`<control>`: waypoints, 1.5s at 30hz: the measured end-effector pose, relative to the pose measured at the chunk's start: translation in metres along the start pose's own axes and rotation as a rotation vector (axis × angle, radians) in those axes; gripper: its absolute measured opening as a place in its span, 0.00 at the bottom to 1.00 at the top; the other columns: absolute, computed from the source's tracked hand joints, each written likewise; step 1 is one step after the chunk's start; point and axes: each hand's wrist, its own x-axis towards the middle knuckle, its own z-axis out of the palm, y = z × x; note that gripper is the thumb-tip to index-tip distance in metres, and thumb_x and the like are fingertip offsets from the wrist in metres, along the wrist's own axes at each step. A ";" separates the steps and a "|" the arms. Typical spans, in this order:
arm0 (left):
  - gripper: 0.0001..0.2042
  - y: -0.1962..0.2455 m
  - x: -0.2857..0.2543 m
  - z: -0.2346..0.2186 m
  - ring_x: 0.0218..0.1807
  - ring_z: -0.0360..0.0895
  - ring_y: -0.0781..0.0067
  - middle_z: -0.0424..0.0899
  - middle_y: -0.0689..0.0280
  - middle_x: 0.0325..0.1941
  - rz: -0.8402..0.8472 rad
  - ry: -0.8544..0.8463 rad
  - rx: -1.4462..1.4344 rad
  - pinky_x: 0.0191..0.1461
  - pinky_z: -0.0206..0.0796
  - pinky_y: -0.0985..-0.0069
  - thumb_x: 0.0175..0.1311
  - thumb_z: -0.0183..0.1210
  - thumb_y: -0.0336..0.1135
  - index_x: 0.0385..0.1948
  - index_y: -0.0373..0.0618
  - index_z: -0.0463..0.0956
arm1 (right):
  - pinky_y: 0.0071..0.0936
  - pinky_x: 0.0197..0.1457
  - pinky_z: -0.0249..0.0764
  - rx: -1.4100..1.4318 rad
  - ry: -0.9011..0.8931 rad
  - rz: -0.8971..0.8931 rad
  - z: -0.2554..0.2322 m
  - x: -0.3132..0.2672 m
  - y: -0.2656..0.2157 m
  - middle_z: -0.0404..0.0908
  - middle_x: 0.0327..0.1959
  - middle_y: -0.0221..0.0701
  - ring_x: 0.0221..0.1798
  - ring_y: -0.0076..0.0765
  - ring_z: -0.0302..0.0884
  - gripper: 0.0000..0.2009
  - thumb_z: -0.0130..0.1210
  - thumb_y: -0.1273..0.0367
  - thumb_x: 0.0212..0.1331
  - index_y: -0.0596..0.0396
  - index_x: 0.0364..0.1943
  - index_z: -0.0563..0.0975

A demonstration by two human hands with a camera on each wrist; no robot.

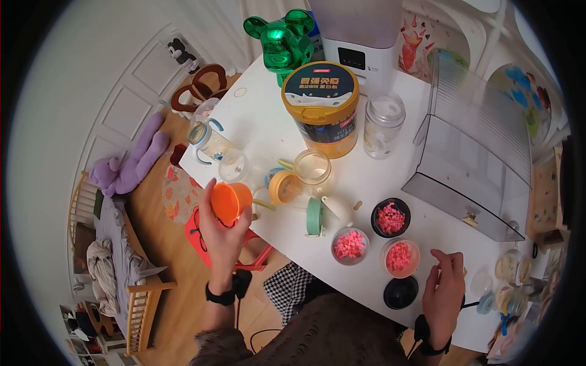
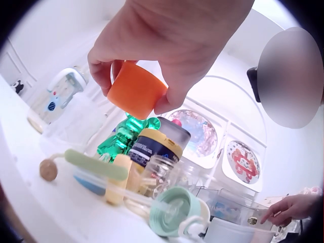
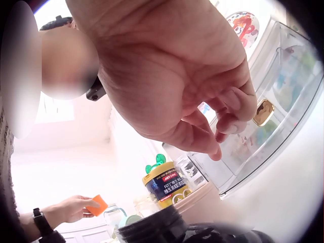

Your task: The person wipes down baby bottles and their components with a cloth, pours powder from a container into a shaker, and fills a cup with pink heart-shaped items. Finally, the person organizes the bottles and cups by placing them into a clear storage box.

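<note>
My left hand (image 1: 223,243) holds a small orange cup (image 1: 229,203) up off the table's left edge, thumb on one side and fingers on the other. In the left wrist view the cup (image 2: 135,92) is tilted between thumb and fingers. Over the right part of the table, my right hand (image 1: 445,290) hangs with loosely curled fingers and nothing in them. Beside it lies a round black lid (image 1: 401,293). Pink pieces fill a black container (image 1: 374,221), a pale container (image 1: 335,251) and a pink container (image 1: 417,262), grouped left of the right hand.
A mint-green lid (image 1: 314,217), a yellow bottle top (image 1: 285,186) and a glass jar (image 1: 313,168) stand mid-table. Behind are a large gold tub (image 1: 321,110), a clear jar (image 1: 384,127) and a green bear figure (image 1: 284,46). At right sits a clear storage box (image 1: 464,183); a handled bottle (image 1: 210,143) lies far left.
</note>
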 end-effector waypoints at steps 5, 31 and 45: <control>0.35 0.043 0.058 -0.009 0.59 0.80 0.61 0.78 0.54 0.58 0.242 -0.193 0.117 0.63 0.72 0.67 0.53 0.72 0.30 0.65 0.37 0.66 | 0.40 0.41 0.75 -0.017 0.036 0.003 -0.004 0.003 0.003 0.71 0.45 0.42 0.43 0.49 0.78 0.18 0.47 0.85 0.60 0.56 0.51 0.77; 0.55 0.012 0.191 0.123 0.58 0.80 0.42 0.85 0.52 0.53 0.138 -0.963 1.293 0.65 0.60 0.48 0.40 0.75 0.60 0.68 0.38 0.57 | 0.47 0.47 0.76 -0.111 -0.105 -0.066 -0.015 0.017 0.000 0.72 0.56 0.43 0.45 0.57 0.80 0.19 0.55 0.78 0.57 0.55 0.55 0.75; 0.32 0.148 0.027 0.000 0.53 0.80 0.56 0.82 0.57 0.51 0.616 -0.751 0.401 0.57 0.73 0.65 0.52 0.75 0.41 0.58 0.42 0.72 | 0.43 0.51 0.76 -0.136 -0.151 -0.179 0.011 0.017 -0.018 0.76 0.52 0.47 0.49 0.53 0.77 0.34 0.68 0.56 0.56 0.68 0.60 0.72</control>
